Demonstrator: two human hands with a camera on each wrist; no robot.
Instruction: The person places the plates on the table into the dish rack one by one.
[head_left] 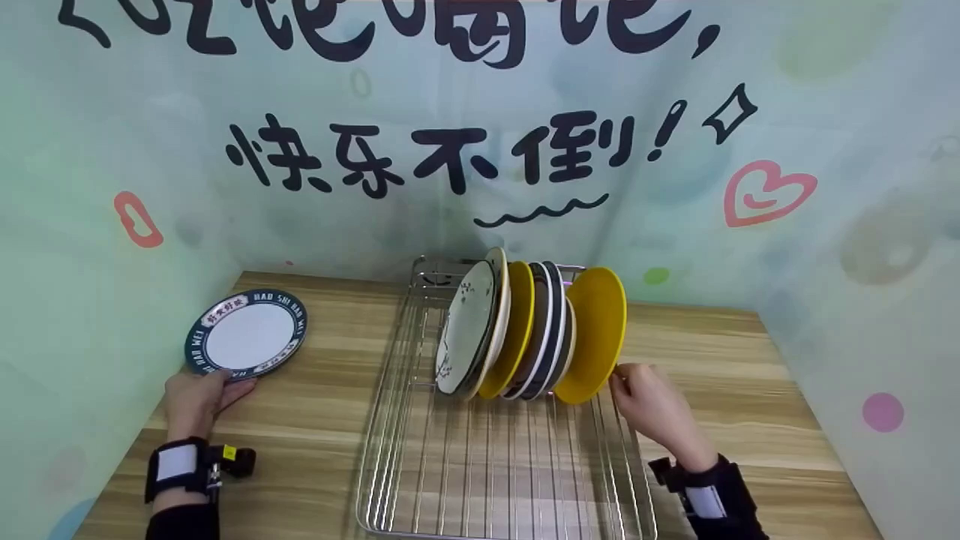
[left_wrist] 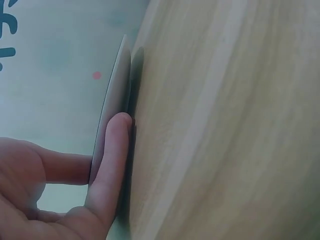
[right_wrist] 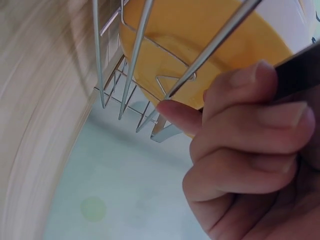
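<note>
My left hand [head_left: 196, 401] pinches the near edge of a white plate [head_left: 251, 335] with a dark blue lettered rim. In the left wrist view this plate shows edge-on beside the wooden surface. My right hand [head_left: 654, 405] grips the right rim of a metal wire rack [head_left: 435, 534], with curled fingers [right_wrist: 240, 132] round a dark band in the right wrist view. Just beside it, a yellow plate [head_left: 600, 330] leans to the right in the rack. Whether a fingertip touches that plate, I cannot tell.
Several plates stand on edge in the rack's far half, among them a white one with a branch pattern [head_left: 466, 330] and another yellow one [head_left: 517, 326]. The wooden table [head_left: 330, 435] borders a pale printed backdrop [head_left: 352, 232] at the back and sides.
</note>
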